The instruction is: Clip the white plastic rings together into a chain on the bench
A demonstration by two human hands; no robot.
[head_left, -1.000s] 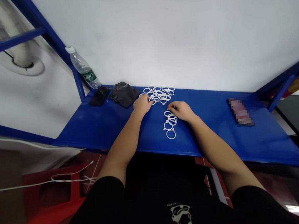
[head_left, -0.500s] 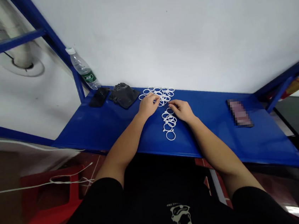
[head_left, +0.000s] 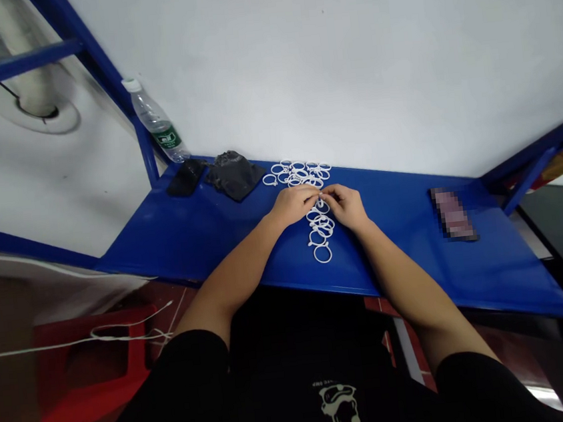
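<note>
My left hand and my right hand meet fingertip to fingertip over the blue table. Both are closed in a pinch on a small white ring, which the fingers partly hide. Behind my left hand lies a loose heap of white rings, each with a small knob where this can be made out. Below the fingers, a strip of overlapping white rings runs toward the front edge.
A clear plastic bottle stands at the back left corner. Near it lie a black phone-like slab and a dark drawstring pouch. A pixelated phone-shaped object rests at the right. Blue frame posts flank the table; a red stool is below left.
My left hand has moved right, away from the heap, and its fingertips now meet those of my right hand. The view has shifted slightly.
</note>
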